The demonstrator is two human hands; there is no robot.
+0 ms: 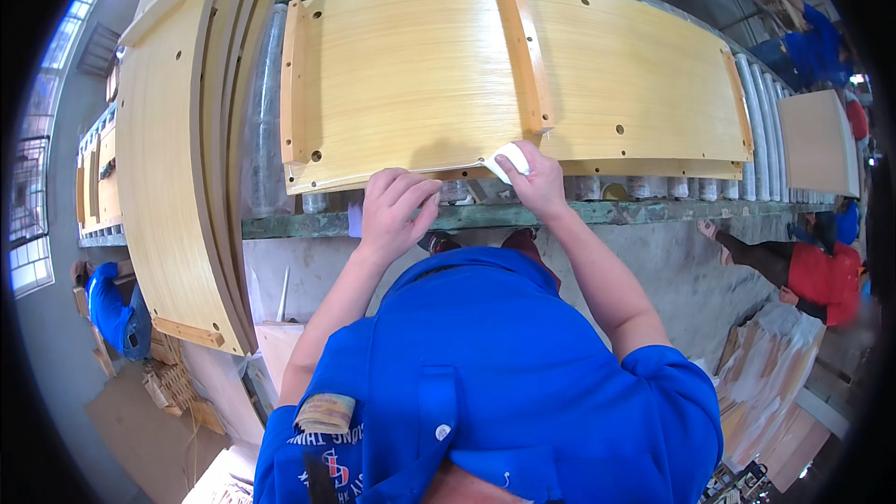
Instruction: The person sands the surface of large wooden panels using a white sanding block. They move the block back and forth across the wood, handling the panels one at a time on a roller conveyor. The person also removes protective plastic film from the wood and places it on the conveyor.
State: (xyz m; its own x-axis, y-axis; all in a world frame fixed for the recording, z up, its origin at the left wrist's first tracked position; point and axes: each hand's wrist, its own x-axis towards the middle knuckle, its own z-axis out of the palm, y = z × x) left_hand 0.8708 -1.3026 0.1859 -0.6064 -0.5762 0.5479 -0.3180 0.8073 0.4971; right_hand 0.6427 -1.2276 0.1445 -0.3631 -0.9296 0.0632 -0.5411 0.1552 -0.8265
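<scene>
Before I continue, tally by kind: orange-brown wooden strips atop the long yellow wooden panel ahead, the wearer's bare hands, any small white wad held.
Orange-brown wooden strips: 3
Bare left hand and bare right hand: 2
Small white wad: 1
Total: 6

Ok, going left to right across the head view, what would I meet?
Window → stacked panels → left wooden bar → left hand → right hand holding something white → right wooden bar → tan box or board.

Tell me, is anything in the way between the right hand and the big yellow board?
Only the small white thing that the right hand holds, at the near edge of the yellow board. Nothing else visible is between; the middle wooden bar lies beyond.
</scene>
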